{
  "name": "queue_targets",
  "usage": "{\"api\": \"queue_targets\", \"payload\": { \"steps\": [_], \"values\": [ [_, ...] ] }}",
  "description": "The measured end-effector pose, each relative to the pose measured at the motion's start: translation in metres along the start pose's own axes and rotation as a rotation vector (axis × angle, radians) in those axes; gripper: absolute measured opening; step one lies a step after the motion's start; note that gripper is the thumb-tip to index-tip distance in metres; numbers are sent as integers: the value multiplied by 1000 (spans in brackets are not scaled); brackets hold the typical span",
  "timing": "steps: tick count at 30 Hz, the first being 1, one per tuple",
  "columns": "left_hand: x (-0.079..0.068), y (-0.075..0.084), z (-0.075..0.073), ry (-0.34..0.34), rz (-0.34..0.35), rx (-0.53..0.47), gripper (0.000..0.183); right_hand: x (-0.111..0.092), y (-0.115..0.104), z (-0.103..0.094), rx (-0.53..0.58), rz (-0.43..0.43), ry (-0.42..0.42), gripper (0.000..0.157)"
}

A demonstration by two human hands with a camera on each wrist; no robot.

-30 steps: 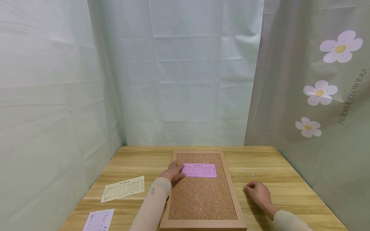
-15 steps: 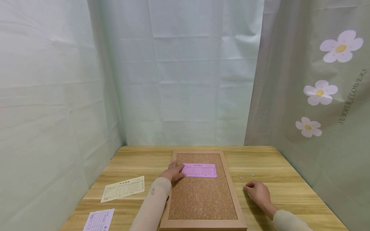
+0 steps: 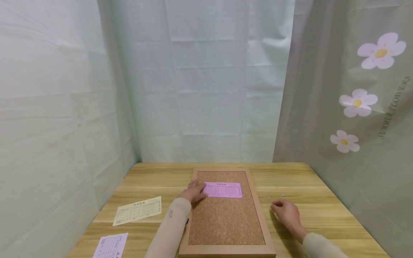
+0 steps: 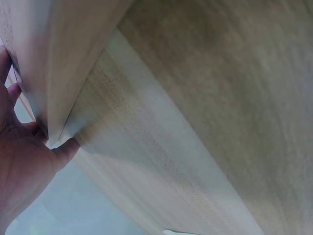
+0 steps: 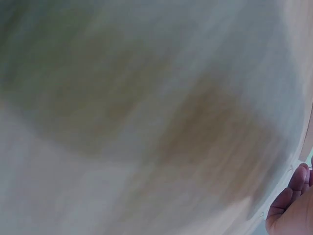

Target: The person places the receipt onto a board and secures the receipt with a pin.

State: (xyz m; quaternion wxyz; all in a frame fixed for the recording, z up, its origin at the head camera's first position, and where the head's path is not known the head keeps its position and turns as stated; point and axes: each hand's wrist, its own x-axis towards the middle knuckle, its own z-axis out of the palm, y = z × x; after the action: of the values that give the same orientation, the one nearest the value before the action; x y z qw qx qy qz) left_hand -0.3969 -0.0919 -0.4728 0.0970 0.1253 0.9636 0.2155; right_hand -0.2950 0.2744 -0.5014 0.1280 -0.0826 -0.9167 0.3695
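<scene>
Pale green cloth curtains (image 3: pixel 206 89) stand behind and around the work; the one on the right shows three white flowers (image 3: pixel 359 103) with yellow centres and the printed words "SUMMER FLOWERS". Before them is a table of light, yellowish wood grain (image 3: pixel 332 215). On it, from close to the far edge down to the bottom of the head view, lies a rectangular cork board with a light wooden frame (image 3: pixel 226 222).

The left hand (image 3: pixel 192 194), in a beige sleeve (image 3: pixel 171 225) with a small dark mark that I cannot read, rests over the left edge of the board, its fingers loosely spread. Its fingertips touch the left end of a pink rectangular paper slip (image 3: pixel 224 190), which lies flat in the far half of the board. The right hand (image 3: pixel 286 212) is beside the right edge of the board, its fingers curled and the tips close together; whether they hold something, I cannot tell.

A pale yellow paper slip (image 3: pixel 138 210) lies slanted near the left edge of the table, and a pale violet one (image 3: pixel 111 245) is nearer to the person. All three slips carry a printed grid with small writing, not readable.

The smallest are two tiny objects, one pinkish violet (image 3: pixel 269 198) and one green (image 3: pixel 283 195), on the table just beyond the right hand.
</scene>
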Motion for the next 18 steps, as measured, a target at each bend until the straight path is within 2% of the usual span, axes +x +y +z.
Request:
{"api": "queue_targets", "payload": {
  "steps": [8, 18],
  "values": [
    [1, -2, 0, 2, 2, 4, 58, 2, -8, 3, 88, -51, 32, 22],
    [2, -2, 1, 6, 6, 19, 58, 7, -23, 5, 85, -78, 50, 23]
  ]
}}
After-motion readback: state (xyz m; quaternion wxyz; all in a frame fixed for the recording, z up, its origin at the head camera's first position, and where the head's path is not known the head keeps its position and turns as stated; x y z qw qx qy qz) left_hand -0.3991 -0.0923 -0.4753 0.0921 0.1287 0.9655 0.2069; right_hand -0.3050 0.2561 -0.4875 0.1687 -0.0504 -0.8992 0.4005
